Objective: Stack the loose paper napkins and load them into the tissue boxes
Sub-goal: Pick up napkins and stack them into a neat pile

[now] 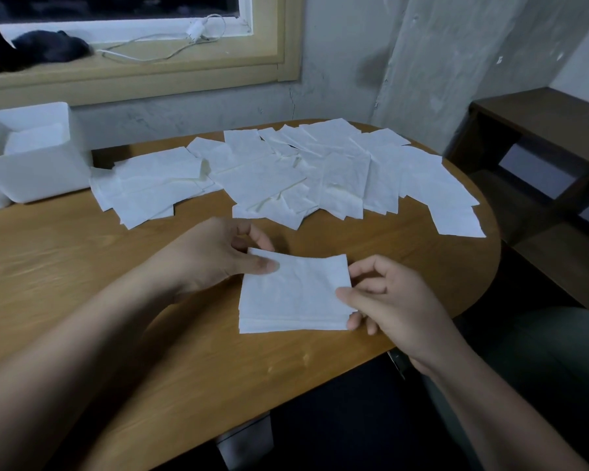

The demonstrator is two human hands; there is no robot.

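The napkin stack (293,300) between the left hand (211,256) and right hand (395,300) is matt, faintly crinkled paper, as are the loose napkins (303,175) beyond them. The desk (82,266) is smooth wood grain; far left of the hands, the tissue box (38,171) looks matt plastic.

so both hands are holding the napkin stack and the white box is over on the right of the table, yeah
Not quite. The head view shows the white box at the left of the table, not the right. The left hand and right hand do both hold the napkin stack.

neat napkin stack (293,297), loose napkins (337,171) beyond, tissue box (31,180) left
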